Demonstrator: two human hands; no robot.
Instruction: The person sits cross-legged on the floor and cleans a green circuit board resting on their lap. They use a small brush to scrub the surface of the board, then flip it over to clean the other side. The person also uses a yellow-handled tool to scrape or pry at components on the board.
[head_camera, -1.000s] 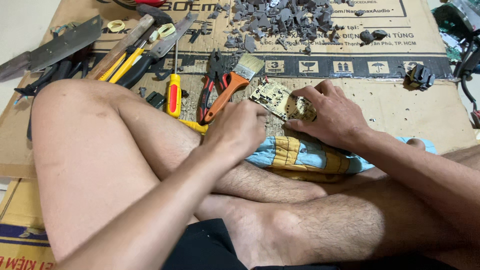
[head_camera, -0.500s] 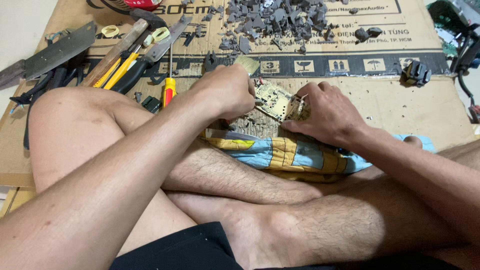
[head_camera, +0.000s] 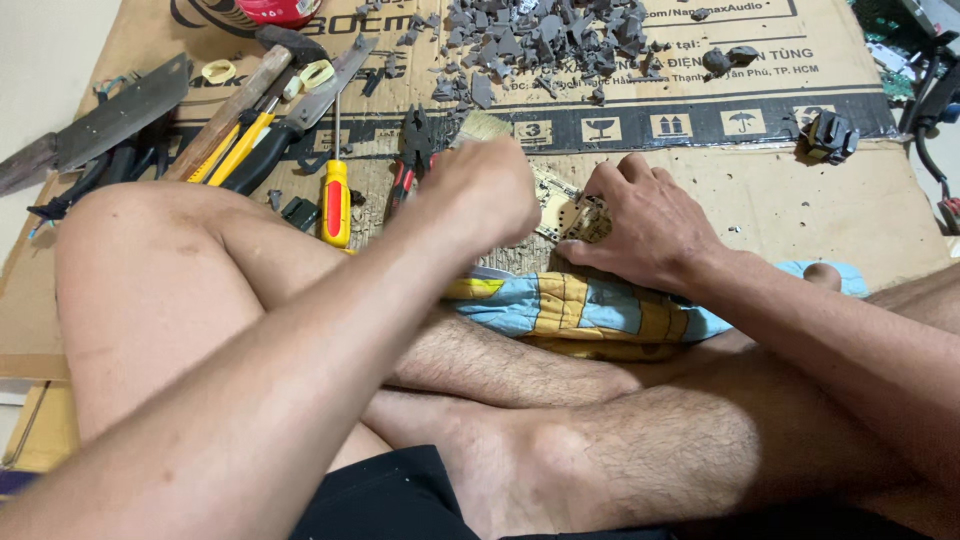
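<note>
The flat brown cardboard sheet is lying on the floor, with bare room on its right side. Tools are crowding its left side, like the yellow-handled screwdriver. A pile of small grey broken bits is sitting near the top edge. The right hand is pressing down the small tan circuit board, fingers bent over it. The left hand is curling shut around a wide paintbrush, just beside the board.
</note>
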